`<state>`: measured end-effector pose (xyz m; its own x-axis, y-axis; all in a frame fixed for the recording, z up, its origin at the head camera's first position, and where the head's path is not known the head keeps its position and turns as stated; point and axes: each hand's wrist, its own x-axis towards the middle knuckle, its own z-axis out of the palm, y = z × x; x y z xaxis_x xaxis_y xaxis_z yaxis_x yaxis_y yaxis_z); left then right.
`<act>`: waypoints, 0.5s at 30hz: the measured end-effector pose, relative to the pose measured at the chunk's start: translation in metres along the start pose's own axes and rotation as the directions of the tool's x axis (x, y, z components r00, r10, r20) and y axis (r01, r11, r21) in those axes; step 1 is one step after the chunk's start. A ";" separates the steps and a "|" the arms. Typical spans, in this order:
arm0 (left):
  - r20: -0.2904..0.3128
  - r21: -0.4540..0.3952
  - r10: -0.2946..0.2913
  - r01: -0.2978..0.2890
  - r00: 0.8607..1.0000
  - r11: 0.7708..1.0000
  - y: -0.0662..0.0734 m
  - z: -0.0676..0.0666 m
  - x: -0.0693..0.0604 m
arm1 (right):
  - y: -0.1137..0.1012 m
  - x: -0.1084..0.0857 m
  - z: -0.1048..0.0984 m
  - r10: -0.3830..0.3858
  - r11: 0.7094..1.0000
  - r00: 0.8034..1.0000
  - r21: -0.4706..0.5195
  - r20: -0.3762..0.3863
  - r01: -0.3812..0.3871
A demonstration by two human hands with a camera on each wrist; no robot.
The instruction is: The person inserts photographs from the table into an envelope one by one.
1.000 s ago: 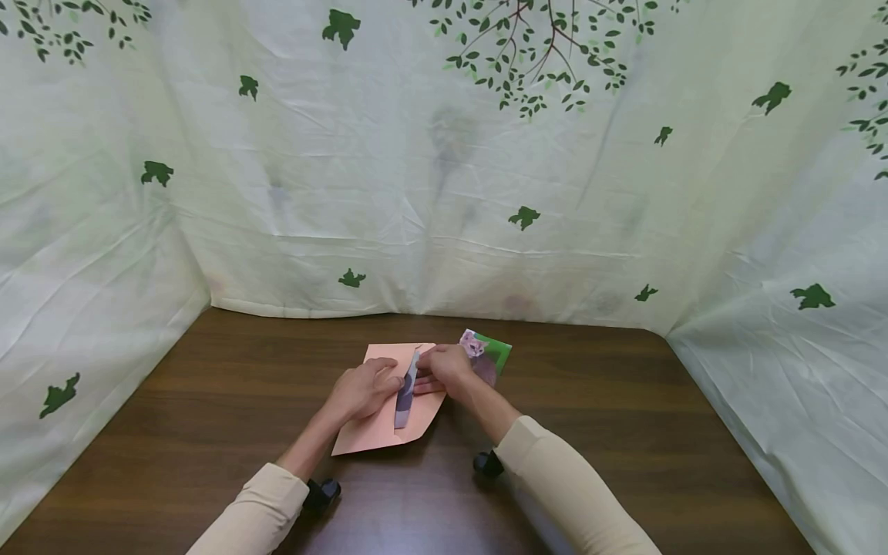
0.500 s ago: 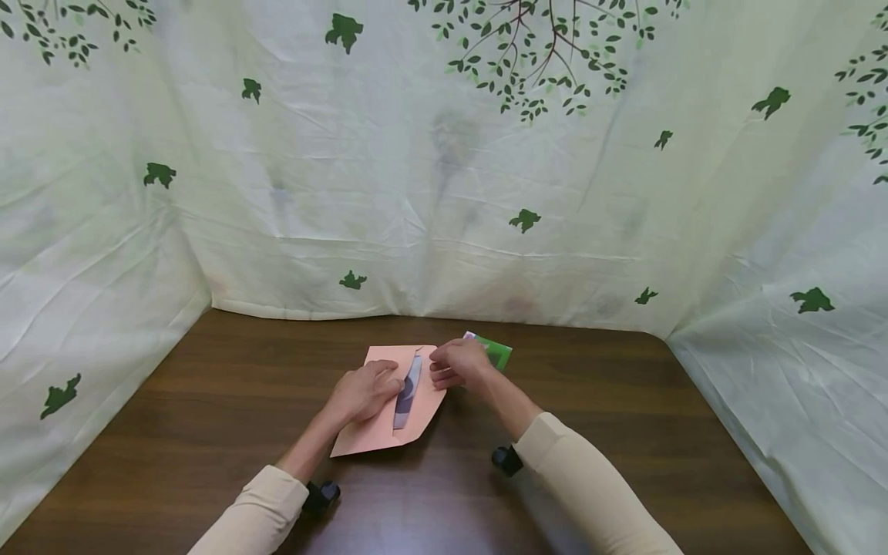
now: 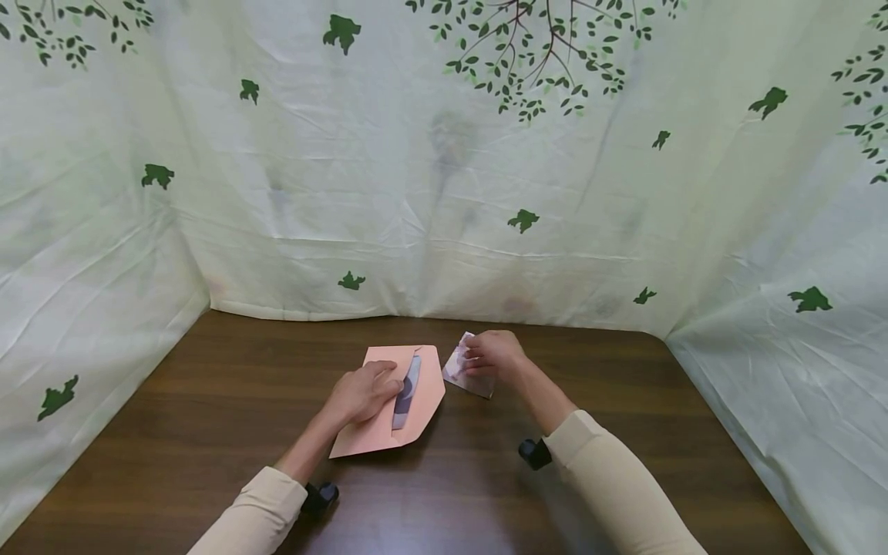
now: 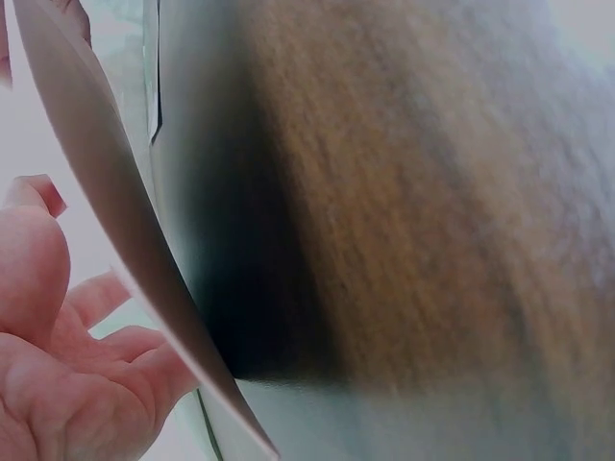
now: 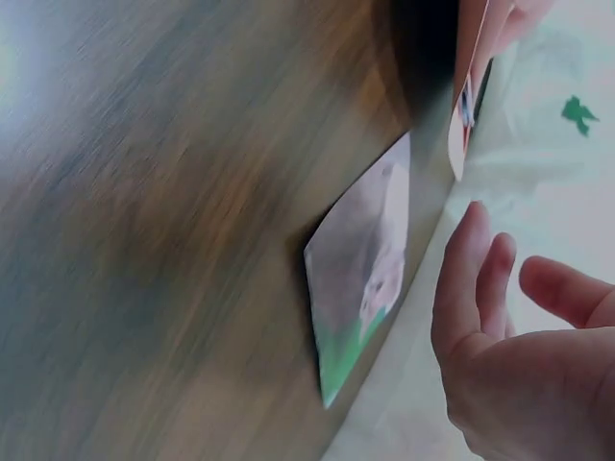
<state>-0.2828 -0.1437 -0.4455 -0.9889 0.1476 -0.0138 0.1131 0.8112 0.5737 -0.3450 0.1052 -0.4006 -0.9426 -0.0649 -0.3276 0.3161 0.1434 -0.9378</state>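
Note:
In the head view a pink paper envelope (image 3: 423,408) lies tilted on the table, with a lengthwise opening. Inside this gap shows a bluish-purple printed paper (image 3: 406,397). My left hand (image 3: 364,391) rests on the envelope, thumb beside the opening; in the left wrist view, its fingers touch the paper surface. To the envelope's right is a small printed card (image 5: 360,250), pale pinkish with a green end. My right hand (image 3: 496,354) hovers over that card and covers its green part in the head view. The right wrist view shows its fingers spread, apart from the card.
A brown wooden table (image 3: 229,401) extends around the hands. Behind and beside it hangs a pale curtain (image 3: 305,193) printed with leaves and green birds. Black wrist devices, such as the left one (image 3: 321,497), sit under both wrists near the cream sleeves (image 3: 253,509).
My right hand has moved from the envelope's opening rightward over the printed card, uncovering the envelope's right edge. My left hand and the envelope stay nearly still.

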 end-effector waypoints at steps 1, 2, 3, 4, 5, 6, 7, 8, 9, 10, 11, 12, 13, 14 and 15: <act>0.000 -0.001 0.000 0.000 1.000 1.000 0.000 0.000 0.000 | 0.001 0.000 -0.003 0.003 1.000 1.000 0.011 -0.002 -0.003; 0.000 -0.001 -0.002 0.002 1.000 1.000 0.000 0.000 0.000 | 0.001 0.001 -0.007 0.006 1.000 1.000 0.024 -0.005 -0.006; -0.001 -0.001 -0.002 0.002 1.000 1.000 0.000 0.000 0.000 | 0.002 0.001 -0.010 0.009 0.999 1.000 0.034 -0.009 -0.009; -0.002 0.000 0.001 -0.001 1.000 1.000 0.000 0.000 0.000 | 0.003 0.001 -0.014 0.011 0.999 1.000 0.050 -0.012 -0.011; -0.004 0.000 0.001 -0.001 1.000 1.000 0.000 0.000 0.000 | 0.004 0.000 -0.017 0.012 0.998 1.000 0.064 -0.015 -0.011; -0.004 0.002 0.003 -0.003 1.000 1.000 0.000 0.000 0.000 | 0.004 0.000 -0.021 0.015 0.997 1.000 0.075 -0.020 -0.014; -0.003 0.003 0.006 -0.006 1.000 1.000 0.000 0.000 0.000 | 0.006 0.000 -0.024 0.016 0.996 1.000 0.084 -0.025 -0.014; -0.002 0.006 0.007 -0.007 1.000 1.000 0.001 0.000 -0.001 | 0.007 0.000 -0.027 0.016 0.996 1.000 0.092 -0.027 -0.013; -0.002 0.008 0.009 -0.009 1.000 1.000 0.001 0.000 -0.001 | 0.008 -0.001 -0.031 0.017 0.995 0.999 0.097 -0.027 -0.014; -0.001 0.011 0.012 -0.012 1.000 1.000 0.001 0.000 -0.001 | 0.009 -0.001 -0.034 0.019 0.995 0.999 0.099 -0.028 -0.016; 0.000 0.011 0.014 -0.014 1.000 1.000 0.001 0.000 -0.001 | 0.010 -0.001 -0.037 0.019 0.995 0.999 0.100 -0.032 -0.016; -0.001 0.013 0.017 -0.017 1.000 1.000 0.001 0.000 -0.001 | 0.011 -0.001 -0.040 0.025 0.995 0.999 0.099 -0.035 -0.022; -0.001 0.015 0.021 -0.021 1.000 1.000 0.001 0.000 -0.001 | 0.012 -0.001 -0.042 0.028 0.995 0.999 0.098 -0.036 -0.024; -0.003 0.018 0.024 -0.024 1.000 1.000 0.001 0.000 -0.001 | 0.013 -0.001 -0.045 0.034 0.995 0.999 0.097 -0.035 -0.030; -0.005 0.019 0.029 -0.029 1.000 0.999 0.001 0.000 -0.001 | 0.013 -0.001 -0.047 0.043 0.995 0.998 0.093 -0.036 -0.040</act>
<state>-0.2819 -0.1430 -0.4447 -0.9858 0.1680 0.0069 0.1432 0.8174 0.5580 -0.3451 0.1540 -0.4075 -0.9313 -0.0230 -0.3636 0.3621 0.0530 -0.9306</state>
